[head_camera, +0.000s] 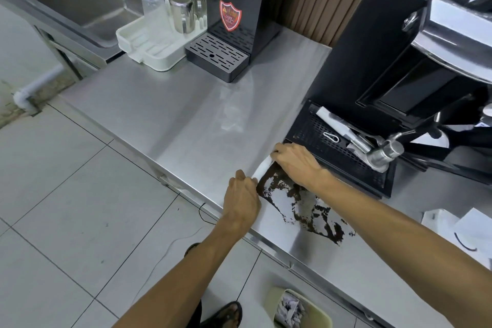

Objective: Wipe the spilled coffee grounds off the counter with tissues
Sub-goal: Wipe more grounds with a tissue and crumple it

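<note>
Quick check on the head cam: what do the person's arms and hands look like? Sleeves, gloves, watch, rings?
Both arms are bare along their whole visible length: no sleeves in view. The left hand and right hand wear no gloves. No watch, bracelet or wristband shows on either wrist, and no ring is visible on the fingers that show. No markings or tattoos are visible.

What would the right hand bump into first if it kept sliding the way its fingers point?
Probably nothing soon. The right hand points up-left over bare counter; the drip tray of the black dispenser looks like the first obstacle, though depth is unclear.
</note>
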The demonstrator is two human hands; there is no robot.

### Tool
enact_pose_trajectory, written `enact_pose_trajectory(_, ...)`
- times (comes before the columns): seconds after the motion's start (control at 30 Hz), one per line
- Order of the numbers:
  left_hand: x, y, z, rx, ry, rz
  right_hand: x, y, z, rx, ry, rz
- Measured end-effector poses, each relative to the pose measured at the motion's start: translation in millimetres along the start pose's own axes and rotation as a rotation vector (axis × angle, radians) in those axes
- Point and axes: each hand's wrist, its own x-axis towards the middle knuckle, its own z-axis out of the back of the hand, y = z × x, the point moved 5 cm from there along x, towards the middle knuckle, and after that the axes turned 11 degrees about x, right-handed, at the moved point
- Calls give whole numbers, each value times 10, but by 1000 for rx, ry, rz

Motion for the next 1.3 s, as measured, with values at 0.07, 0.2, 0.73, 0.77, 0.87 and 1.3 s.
enact_pose_trajectory(0.07,-4,-34,-2,-27,18,26,-66,-19,-48,12,-11,-13)
enact_pose_trajectory(0.2,-12,-97,-35,-61,76,34,-195,-35,-65,73,-30,-40)
enact_pose_trajectory(0.73,1,-203,-180,-131,93,40,-593,-157,-122,245,-30,-117)
enact_pose_trajectory(0.77,9,-206,-170,-139,91,50,-602,-156,-124,245,-39,-114)
enact_pose_trajectory(0.87,38,-226,-160,-116,102,51,-618,-151,-130,238,-54,-108)
enact_pose_trajectory(1.3,57,-186,-126,-163,34,-51,-565,-177,-143,269,-174,-109)
